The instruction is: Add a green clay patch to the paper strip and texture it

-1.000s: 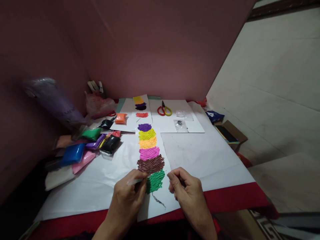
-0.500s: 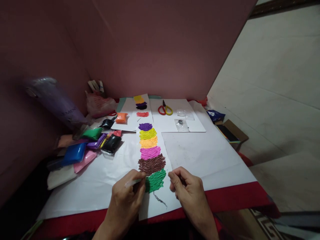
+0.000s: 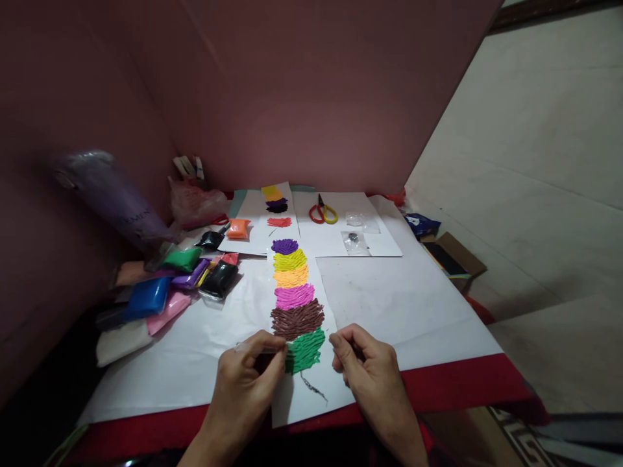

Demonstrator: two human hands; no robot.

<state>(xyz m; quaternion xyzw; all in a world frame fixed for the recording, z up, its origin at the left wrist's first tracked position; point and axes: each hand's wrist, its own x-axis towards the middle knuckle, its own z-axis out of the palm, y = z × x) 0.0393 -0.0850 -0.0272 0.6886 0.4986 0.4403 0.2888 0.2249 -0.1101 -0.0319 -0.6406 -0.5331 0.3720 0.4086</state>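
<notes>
My left hand (image 3: pixel 248 376) pinches a thin pale tool (image 3: pixel 257 348) between thumb and fingertips, and since a moment ago the tool has tipped flatter and edged right, so its tip now sits at the left rim of the green clay patch (image 3: pixel 304 350). That tells me I am still working lines into the green, the nearest band. My right hand (image 3: pixel 367 370) stays loosely curled, fingers bent together on the paper strip (image 3: pixel 311 395) just right of the green; whether it pinches anything I cannot tell. Beyond the green lie brown (image 3: pixel 296 319), pink (image 3: pixel 294 296), orange, yellow and purple bands, unchanged. To the far left sit clay packets (image 3: pixel 146 297); farther still, scissors (image 3: pixel 322 212) on white sheets and a second strip (image 3: pixel 275 201).
</notes>
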